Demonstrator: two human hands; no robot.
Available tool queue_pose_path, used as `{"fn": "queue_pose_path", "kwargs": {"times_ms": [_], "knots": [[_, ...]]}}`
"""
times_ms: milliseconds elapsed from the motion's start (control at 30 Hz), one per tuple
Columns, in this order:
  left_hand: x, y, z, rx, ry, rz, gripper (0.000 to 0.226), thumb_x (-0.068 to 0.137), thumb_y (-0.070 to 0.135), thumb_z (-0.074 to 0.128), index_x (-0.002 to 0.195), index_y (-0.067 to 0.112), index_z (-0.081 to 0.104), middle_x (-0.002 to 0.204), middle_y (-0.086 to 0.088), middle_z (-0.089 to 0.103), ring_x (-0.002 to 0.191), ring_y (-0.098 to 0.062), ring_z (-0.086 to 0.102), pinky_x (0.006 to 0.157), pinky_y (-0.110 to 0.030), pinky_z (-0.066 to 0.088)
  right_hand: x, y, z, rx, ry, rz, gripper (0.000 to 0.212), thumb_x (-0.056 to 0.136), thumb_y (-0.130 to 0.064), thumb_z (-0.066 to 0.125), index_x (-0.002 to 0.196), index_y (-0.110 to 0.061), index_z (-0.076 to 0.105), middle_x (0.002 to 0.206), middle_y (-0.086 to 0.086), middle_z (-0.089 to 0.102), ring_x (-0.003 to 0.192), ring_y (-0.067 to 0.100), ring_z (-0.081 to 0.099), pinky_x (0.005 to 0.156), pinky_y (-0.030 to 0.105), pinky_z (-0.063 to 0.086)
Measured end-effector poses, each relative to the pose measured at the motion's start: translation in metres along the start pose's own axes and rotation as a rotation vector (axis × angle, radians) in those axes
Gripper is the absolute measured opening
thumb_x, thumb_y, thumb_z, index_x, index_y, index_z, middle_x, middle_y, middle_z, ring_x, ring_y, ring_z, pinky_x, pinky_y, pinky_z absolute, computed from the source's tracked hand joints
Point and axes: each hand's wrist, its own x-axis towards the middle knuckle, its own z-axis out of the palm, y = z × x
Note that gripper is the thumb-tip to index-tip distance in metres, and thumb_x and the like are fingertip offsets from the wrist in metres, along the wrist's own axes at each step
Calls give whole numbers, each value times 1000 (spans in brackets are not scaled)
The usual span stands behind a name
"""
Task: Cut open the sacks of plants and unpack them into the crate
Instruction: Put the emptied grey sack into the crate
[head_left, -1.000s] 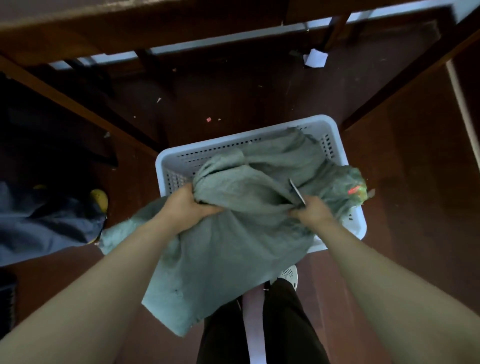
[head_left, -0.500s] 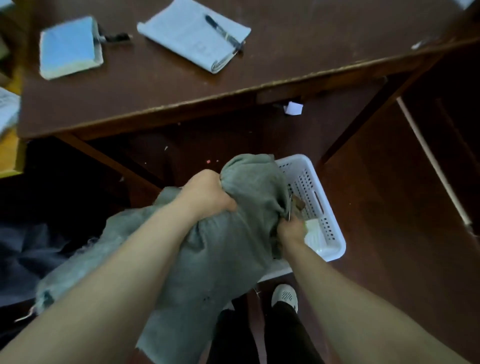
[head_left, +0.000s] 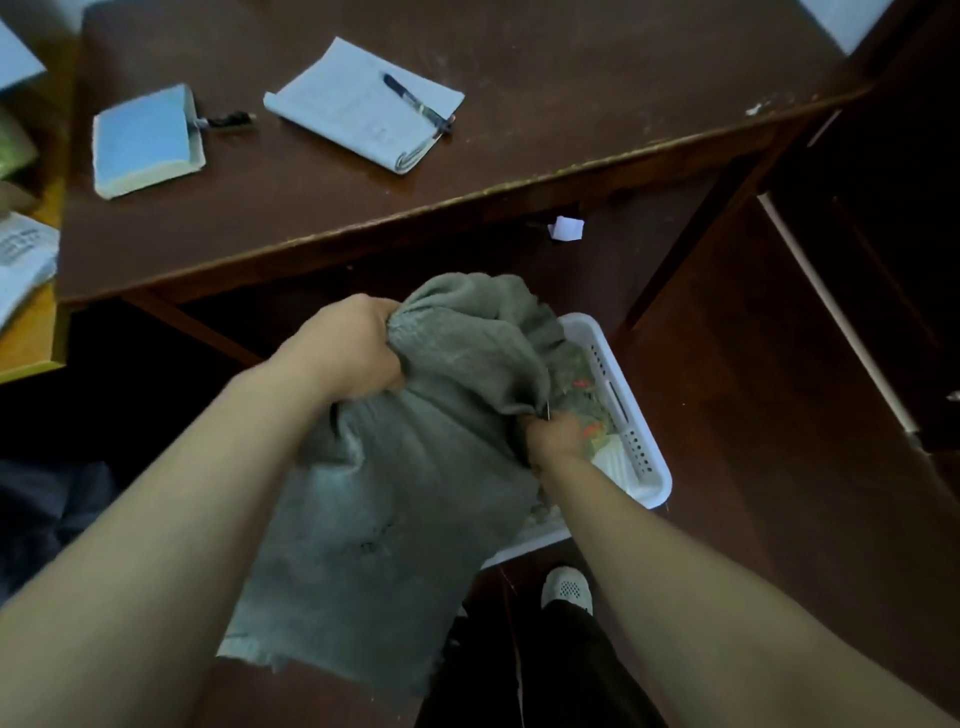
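A grey-green cloth sack (head_left: 415, 457) hangs over a white perforated plastic crate (head_left: 644, 457) on the floor. My left hand (head_left: 348, 353) grips a bunched fold of the sack high up, lifting it. My right hand (head_left: 553, 436) is lower at the sack's right edge, fingers curled on the cloth, with a thin metal blade showing just above it; what it belongs to is hidden. Green plants with red bits (head_left: 587, 405) show inside the crate beside that hand. Most of the crate's inside is covered by the sack.
A dark wooden desk (head_left: 519, 171) juts over the crate, carrying an open notebook with a pen (head_left: 363, 104) and a blue pad (head_left: 145, 140). A white paper scrap (head_left: 566, 228) lies on the floor. My shoe (head_left: 569, 587) is just below the crate.
My left hand has raised the bunched sack higher. My right hand has sunk toward the crate at the sack's edge. Plants now show in the crate. The view has tilted up to the desk.
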Motion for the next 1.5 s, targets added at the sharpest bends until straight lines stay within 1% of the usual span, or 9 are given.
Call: {"fn": "queue_pose_path", "kwargs": {"times_ms": [400,500,733,867,933,1067,1200,1333,1500], "knots": [[23,-49,62,-2,-88,-18,20,77,16,68,94,26,65,91,2,67,89,-20,62,81,-39,54,12,29,-19,183,-6,6,46,87,1,52,127,-20,59,106,6,63,63,6,46,60,20,42],[26,-72,107,-44,-128,12,2,83,18,64,85,19,64,90,-2,68,91,-25,63,82,-42,52,16,34,-15,65,-87,-159,55,83,2,60,132,-22,55,125,2,62,96,12,62,86,29,52],[41,-89,169,-114,-66,54,28,83,17,59,109,26,61,104,-2,68,102,-29,60,89,-40,46,27,45,28,-198,-440,-541,73,76,-37,74,137,-46,34,152,1,33,141,10,29,113,20,26],[53,-90,177,-364,-42,-4,46,77,18,69,117,22,46,112,-5,61,107,-29,57,94,-42,45,27,30,47,-20,-445,-227,13,92,-2,56,102,-5,64,88,5,63,82,15,59,64,10,50],[50,-100,174,-558,2,-90,64,67,25,81,114,26,38,116,2,53,115,-24,52,103,-43,39,32,27,50,36,-243,-99,20,95,-8,52,79,-12,62,69,6,60,55,11,53,45,17,46],[34,-157,178,-69,-34,-289,131,47,65,81,147,31,4,158,-3,-1,145,-24,-14,113,-54,-11,50,34,51,329,-3,143,23,98,-18,46,75,-18,49,40,-4,46,25,5,32,29,13,25],[21,-216,205,-62,-211,-564,147,41,69,81,146,40,-18,145,-9,-45,133,-33,-41,108,-66,-6,59,38,60,412,61,204,27,97,-21,49,70,-20,45,35,-6,39,25,5,25,29,14,19],[31,-240,230,-247,-164,-666,91,63,55,79,140,33,35,157,-15,0,143,-38,-1,108,-64,16,71,39,67,385,81,198,31,96,-15,50,66,-18,44,40,-4,35,26,6,22,31,14,17],[46,-244,238,-826,210,-764,25,87,20,65,105,4,60,106,-16,62,103,-34,59,82,-37,46,80,46,65,173,77,148,31,98,-5,37,69,-16,38,45,0,31,27,7,21,34,14,16]]}}
